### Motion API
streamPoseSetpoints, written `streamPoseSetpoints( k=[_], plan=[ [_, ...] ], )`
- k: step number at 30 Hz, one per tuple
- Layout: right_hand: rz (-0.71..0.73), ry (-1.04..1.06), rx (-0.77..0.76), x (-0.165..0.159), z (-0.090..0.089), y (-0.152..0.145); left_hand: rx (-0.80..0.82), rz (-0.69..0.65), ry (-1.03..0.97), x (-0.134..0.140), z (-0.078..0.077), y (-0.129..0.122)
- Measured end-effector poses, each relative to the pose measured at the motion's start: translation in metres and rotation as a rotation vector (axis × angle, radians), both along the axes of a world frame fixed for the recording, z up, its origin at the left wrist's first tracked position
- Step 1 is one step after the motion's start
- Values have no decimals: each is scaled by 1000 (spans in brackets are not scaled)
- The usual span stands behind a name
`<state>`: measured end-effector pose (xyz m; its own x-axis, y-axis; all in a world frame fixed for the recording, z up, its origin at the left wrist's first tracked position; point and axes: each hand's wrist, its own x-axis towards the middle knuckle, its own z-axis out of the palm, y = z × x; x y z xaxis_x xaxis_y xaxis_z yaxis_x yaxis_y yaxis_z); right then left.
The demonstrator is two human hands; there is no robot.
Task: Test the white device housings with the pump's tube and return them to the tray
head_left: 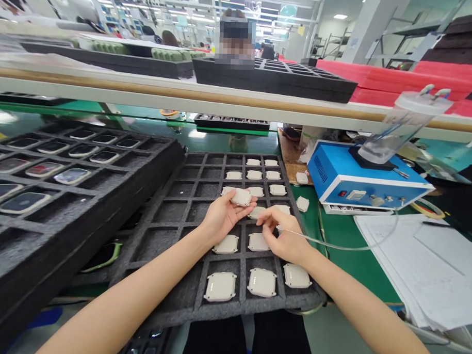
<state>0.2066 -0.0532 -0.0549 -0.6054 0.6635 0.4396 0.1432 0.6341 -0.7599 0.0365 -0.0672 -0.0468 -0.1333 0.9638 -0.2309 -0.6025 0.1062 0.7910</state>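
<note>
My left hand (226, 214) is closed on a white watch case (242, 197), pinched at its edge by the thumb above the foam tray (156, 241). Just to the right, my right hand (284, 233) has curled fingers around the end of a thin clear hose (334, 246); the tip is hidden by the fingers. Beneath the hands, the dark tray holds several more white cases in its right-hand columns, such as one white case (221, 286) at the near side and another white case (262, 282) beside it. Cells on the left have no cases.
On the left stands a stacked foam tray (84, 202) of dark-screened watch faces. At right sits a blue controller box (360, 176) with a clear cylinder (396, 131) on top. Papers (422, 266) lie at far right. A shelf edge (223, 99) crosses behind.
</note>
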Motion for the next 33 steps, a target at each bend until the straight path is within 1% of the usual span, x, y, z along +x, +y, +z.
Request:
streamPoseSetpoints(
  k=[1, 3, 5, 7, 10, 13, 15, 17, 20, 22, 24, 26, 28, 31, 33],
  plan=[
    [-59, -43, 40, -1, -1, 1, 7, 19, 51, -1, -1, 0],
    [-123, -98, 80, -2, -4, 3, 36, 55, 126, -1, -1, 1],
    [-129, -123, 94, -2, -7, 4, 67, 102, 166, -2, -1, 2],
    [-105, -140, 104, -3, -8, 5, 91, 166, 214, -3, 1, 5],
    [-97, -167, 78, -5, -7, 5, 90, 250, 303, -13, 8, 9],
    [-170, -154, 45, -4, -1, 8, 39, 248, 443, -32, 18, 7],
    [-205, -144, 58, -2, 7, 12, -4, 230, 579, -47, 23, 0],
    [-232, -167, 94, 1, 16, 18, -44, 214, 742, -61, 23, -11],
    [-263, -291, 152, 3, 29, 29, -98, 174, 1007, -76, 16, -29],
    [-204, -432, 163, 1, 34, 35, -122, 166, 1177, -81, 10, -40],
    [-110, -558, 158, -5, 33, 40, -140, 185, 1327, -82, 6, -49],
    [-49, -624, 157, -13, 30, 43, -150, 204, 1446, -81, 5, -55],
    [-22, -641, 148, -20, 26, 45, -144, 222, 1540, -78, 7, -58],
    [18, -662, 109, -26, 25, 51, -50, 228, 1642, -70, 15, -60],
    [50, -667, 79, -26, 27, 55, 79, 175, 1675, -60, 22, -58]
  ],
)
